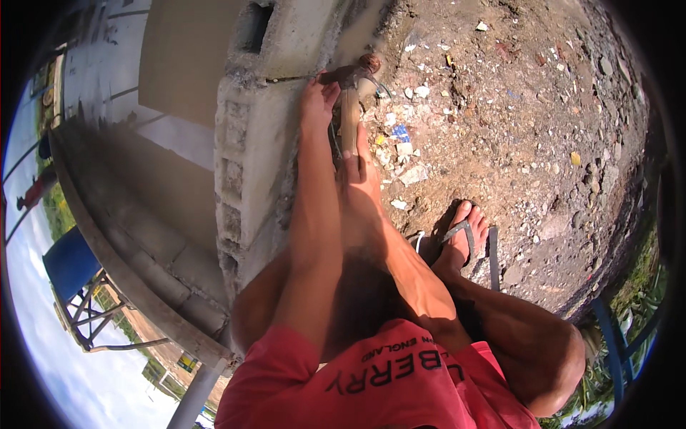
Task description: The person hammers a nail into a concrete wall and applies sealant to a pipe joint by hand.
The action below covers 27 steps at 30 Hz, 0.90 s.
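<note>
What looks like a hammer, with a pale wooden handle (350, 118) and a dark rusty head (350, 75), lies close against the concrete block wall. My right hand (359, 175) is closed round the lower handle, with a finger stretched along its side. Up at the head, my left hand (319, 107) has its thumb and fingers closed on the end nearest the wall. Its fingertips are partly hidden, so whether it also holds something small does not show. A pale piece (366, 87) and a thin dark curved strip sit beside the head.
The hollow block wall (246, 150) runs along my left, with muddy water (179, 57) beyond it. Rubble-strewn ground (500, 129) lies to the right, with a blue scrap (401, 134). My sandalled foot (464, 232) rests there. A blue barrel (71, 263) stands on a frame far left.
</note>
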### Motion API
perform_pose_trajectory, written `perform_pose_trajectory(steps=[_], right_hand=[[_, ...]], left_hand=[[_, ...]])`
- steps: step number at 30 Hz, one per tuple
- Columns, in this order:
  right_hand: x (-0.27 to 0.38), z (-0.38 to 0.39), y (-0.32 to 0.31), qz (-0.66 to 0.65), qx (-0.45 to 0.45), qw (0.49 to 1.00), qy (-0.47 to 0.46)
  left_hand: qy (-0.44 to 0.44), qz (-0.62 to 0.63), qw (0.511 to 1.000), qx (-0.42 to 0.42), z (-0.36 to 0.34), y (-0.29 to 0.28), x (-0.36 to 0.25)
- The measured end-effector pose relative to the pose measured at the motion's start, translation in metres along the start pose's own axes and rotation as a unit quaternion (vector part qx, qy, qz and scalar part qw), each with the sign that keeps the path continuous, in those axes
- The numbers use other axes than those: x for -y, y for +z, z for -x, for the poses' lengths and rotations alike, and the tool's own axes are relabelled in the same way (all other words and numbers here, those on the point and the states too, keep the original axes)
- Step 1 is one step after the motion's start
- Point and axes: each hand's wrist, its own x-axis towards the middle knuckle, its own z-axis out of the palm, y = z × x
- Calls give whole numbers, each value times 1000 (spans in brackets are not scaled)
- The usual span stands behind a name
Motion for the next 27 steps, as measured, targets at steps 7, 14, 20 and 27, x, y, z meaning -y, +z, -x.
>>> perform_pose_trajectory(steps=[7,14,20,27], right_hand=[[2,17,10,-111,-87,989,-53],[13,20,-9,-76,-79,993,-40],[19,8,-4,-30,-36,998,-40],[13,-7,-3,25,-43,995,-85]], left_hand=[[8,49,998,41,-5,13,3],[-3,66,997,32,-1,31,15],[6,98,995,20,-14,-7,6],[-3,104,995,-8,-21,-21,-2]])
